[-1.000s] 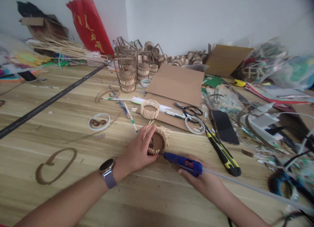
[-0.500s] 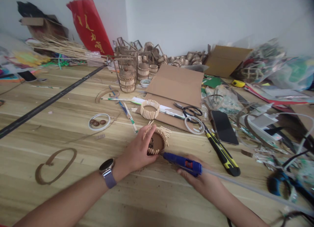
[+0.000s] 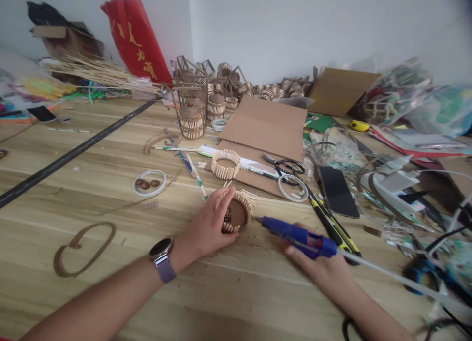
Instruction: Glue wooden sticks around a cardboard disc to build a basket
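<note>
My left hand [image 3: 214,218], with a watch on its wrist, is closed around the left side of a small round cardboard basket [image 3: 238,214] edged with short wooden sticks. Dark printed characters show on its cardboard base. In my right hand [image 3: 317,262] is a blue glue gun [image 3: 298,235], its nozzle pointing left, a little apart from the basket's right edge. A few loose sticks [image 3: 249,196] lie just behind the basket. Farther back, a ring of upright pale sticks [image 3: 225,165] stands by the cardboard.
Black scissors [image 3: 285,168], a white ring [image 3: 293,188], a yellow-black utility knife [image 3: 334,228] and a phone [image 3: 337,191] lie to the right. Cardboard sheets [image 3: 265,127] and finished stick baskets [image 3: 191,120] are behind. On the left are a brown strip loop [image 3: 84,250] and a white ring with beads [image 3: 149,184].
My right hand has drawn the glue gun to the right, and its nozzle has left the basket's front edge. My left hand and the basket stay in nearly the same place.
</note>
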Motion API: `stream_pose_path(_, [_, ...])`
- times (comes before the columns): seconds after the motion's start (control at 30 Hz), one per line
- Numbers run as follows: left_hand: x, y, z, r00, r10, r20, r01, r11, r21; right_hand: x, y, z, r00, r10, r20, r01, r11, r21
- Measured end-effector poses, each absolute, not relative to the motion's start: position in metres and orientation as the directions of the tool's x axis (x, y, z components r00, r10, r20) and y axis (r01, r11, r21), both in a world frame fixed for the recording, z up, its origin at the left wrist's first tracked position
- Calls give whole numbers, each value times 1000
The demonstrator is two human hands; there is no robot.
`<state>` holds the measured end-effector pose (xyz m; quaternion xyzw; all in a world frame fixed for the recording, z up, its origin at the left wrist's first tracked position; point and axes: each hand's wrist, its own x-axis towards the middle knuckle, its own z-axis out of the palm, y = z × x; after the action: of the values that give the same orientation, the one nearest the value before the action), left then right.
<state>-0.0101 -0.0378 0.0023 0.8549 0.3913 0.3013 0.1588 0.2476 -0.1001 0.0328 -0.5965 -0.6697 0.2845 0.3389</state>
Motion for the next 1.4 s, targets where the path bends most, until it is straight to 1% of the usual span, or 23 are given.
stream_pose_path(0.07, [-10, -38, 2, 515, 763, 390, 574, -645, 504, 256, -96, 32, 104, 991, 81, 584, 5, -811])
stream_pose_path(0.13, [-11, -38, 1, 515, 764, 388, 576, -644, 503, 263, -90, 30, 219, 975, -40, 511, -150, -846])
stream_pose_path(0.17, [-11, -38, 1, 513, 767, 386, 578, -641, 506, 266, -88, 30, 241, 964, -110, 449, -211, -868])
stream_pose_path(0.23, [-10, -38, 1, 507, 775, 378, 582, -631, 513, 271, -82, 29, 208, 956, -205, 316, -264, -911])
stream_pose_path(0.27, [-10, -38, 2, 504, 778, 374, 583, -627, 517, 274, -79, 29, 175, 960, -219, 273, -261, -926])
stream_pose_path(0.3, [-10, -38, 2, 503, 781, 370, 585, -623, 519, 276, -77, 28, 144, 966, -214, 266, -246, -932])
stream_pose_path(0.33, [-10, -39, 2, 503, 782, 367, 586, -621, 520, 279, -76, 28, 122, 973, -197, 300, -225, -927])
stream_pose_path(0.4, [-10, -39, 3, 502, 784, 366, 589, -619, 519, 286, -75, 29, 120, 984, -131, 476, -173, -862])
stream_pose_path(0.43, [-10, -39, 3, 502, 783, 368, 590, -621, 516, 288, -75, 31, 137, 988, -71, 595, -139, -792])
stream_pose_path(0.5, [-10, -39, 4, 506, 775, 378, 587, -631, 507, 290, -78, 36, 138, 985, 108, 814, -51, -579])
stream_pose_path(0.57, [-11, -39, 4, 514, 768, 382, 584, -639, 500, 285, -81, 43, 55, 961, 271, 929, 51, -367])
stream_pose_path(0.6, [-11, -39, 4, 516, 767, 382, 582, -641, 500, 280, -82, 46, -10, 951, 309, 948, 107, -301])
stream_pose_path(0.63, [-11, -39, 4, 516, 767, 381, 581, -640, 503, 274, -82, 48, -75, 947, 314, 947, 166, -274])
stream_pose_path(0.7, [-11, -39, 4, 512, 771, 379, 575, -636, 514, 257, -79, 50, -191, 949, 250, 922, 261, -287])
stream_pose_path(0.77, [-11, -38, 4, 507, 772, 385, 568, -634, 525, 237, -71, 49, -258, 951, 169, 916, 296, -269])
stream_pose_path(0.87, [-11, -38, 2, 505, 770, 390, 565, -636, 525, 210, -54, 45, -258, 963, 76, 933, 268, -239])
stream_pose_path(0.93, [-11, -38, 2, 506, 771, 386, 568, -635, 524, 198, -44, 42, -219, 975, 41, 947, 223, -230])
stream_pose_path(1.13, [-10, -38, 3, 506, 769, 392, 562, -638, 526, 186, -33, 36, -179, 984, -5, 968, 175, -182])
stream_pose_path(1.27, [-10, -37, 4, 512, 769, 383, 567, -637, 523, 186, -38, 39, -185, 980, -69, 977, 177, -115])
stream_pose_path(1.4, [-11, -37, 2, 514, 764, 391, 561, -644, 521, 189, -44, 48, -219, 964, -152, 976, 216, -31])
